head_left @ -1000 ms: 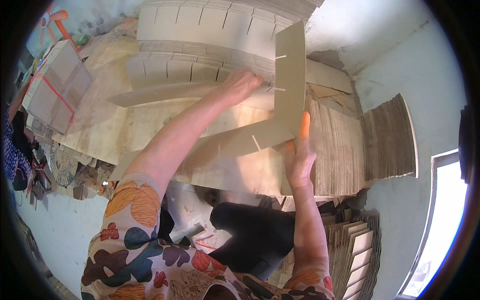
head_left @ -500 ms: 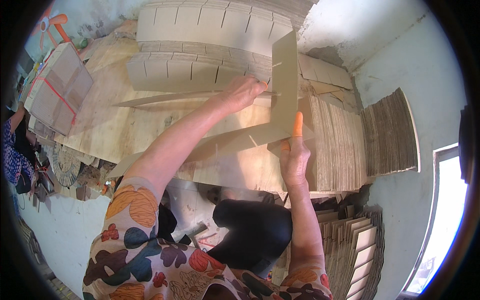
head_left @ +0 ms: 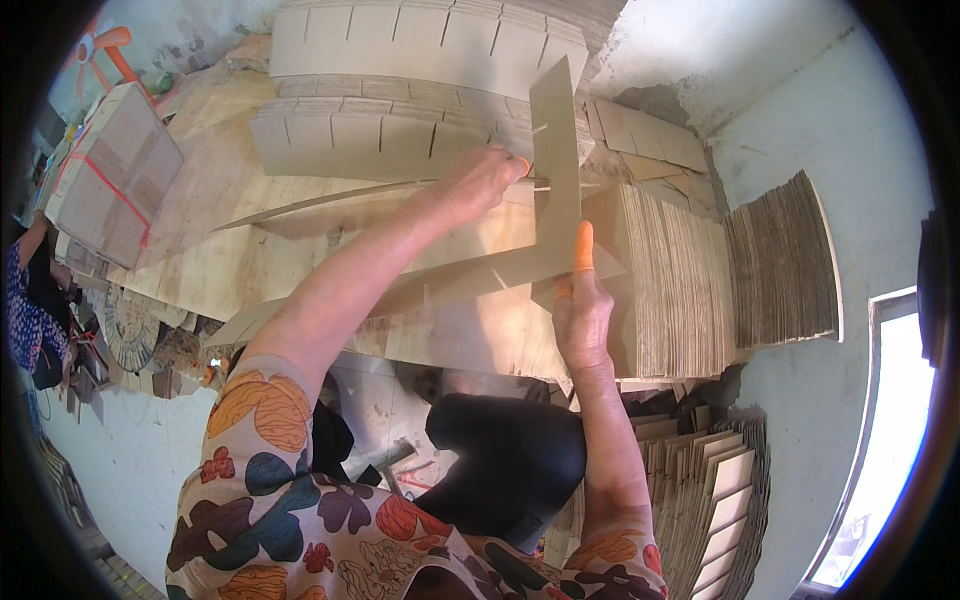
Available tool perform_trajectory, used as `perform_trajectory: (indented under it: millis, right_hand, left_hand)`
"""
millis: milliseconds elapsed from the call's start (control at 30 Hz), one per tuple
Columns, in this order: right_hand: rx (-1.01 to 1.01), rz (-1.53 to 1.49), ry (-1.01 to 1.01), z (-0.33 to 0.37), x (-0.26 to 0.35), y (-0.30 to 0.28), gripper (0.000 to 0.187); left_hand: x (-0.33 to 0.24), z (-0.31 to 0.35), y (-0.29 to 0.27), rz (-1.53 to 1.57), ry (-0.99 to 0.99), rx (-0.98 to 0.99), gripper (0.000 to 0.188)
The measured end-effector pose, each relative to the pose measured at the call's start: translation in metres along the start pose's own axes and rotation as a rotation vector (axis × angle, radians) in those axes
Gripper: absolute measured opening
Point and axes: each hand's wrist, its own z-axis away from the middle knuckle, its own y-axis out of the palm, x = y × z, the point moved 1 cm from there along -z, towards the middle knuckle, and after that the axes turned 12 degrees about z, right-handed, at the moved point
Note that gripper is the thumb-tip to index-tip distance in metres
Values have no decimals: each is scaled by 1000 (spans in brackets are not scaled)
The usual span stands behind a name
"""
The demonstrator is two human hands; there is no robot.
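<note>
Slotted cardboard strips cross one another over the wooden table. My left hand (head_left: 482, 182) is closed on the far long strip (head_left: 335, 198), near where it meets the upright cross strip (head_left: 558, 150). At the near end of that cross strip, my right hand (head_left: 584, 300) grips it where it joins the near long strip (head_left: 450, 275); the thumb, in an orange finger cover, points up along it. An orange cover also shows on a left-hand finger. The exact hold of the other fingers is hidden.
Stacks of slotted strips (head_left: 375, 140) stand at the back of the table (head_left: 200, 230). To the right is a thick cardboard stack (head_left: 680, 290), beside a darker one (head_left: 785, 265). A tied carton (head_left: 115, 180) and an orange fan (head_left: 103, 45) are at left, near another person's sleeve (head_left: 35, 290).
The cross strip and my right hand have shifted slightly left. The long strips moved a little left with them. Both hands keep their grip.
</note>
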Motion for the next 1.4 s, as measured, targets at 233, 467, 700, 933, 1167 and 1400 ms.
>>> perform_trajectory:
  millis: [233, 467, 700, 933, 1167, 1400]
  right_hand:
    - [42, 1, 38, 2, -3, 3, 85]
    - [44, 6, 2, 2, -7, 9, 81]
    - [48, -9, 43, 8, -16, 19, 80]
    - [-82, -42, 61, 15, -18, 11, 82]
    - [55, -100, 256, 15, -10, 2, 75]
    - [-27, -73, 148, 15, -10, 0, 76]
  left_hand:
    - [-1, 7, 4, 25, -22, 44, 9]
    - [-9, 6, -2, 76, -38, 36, 9]
    - [-30, -6, -14, 455, -310, 191, 4]
    - [15, -55, -39, 38, -541, 239, 23]
    - [44, -41, 19, -252, -311, 216, 34]
    - [56, -44, 27, -380, -199, 224, 12]
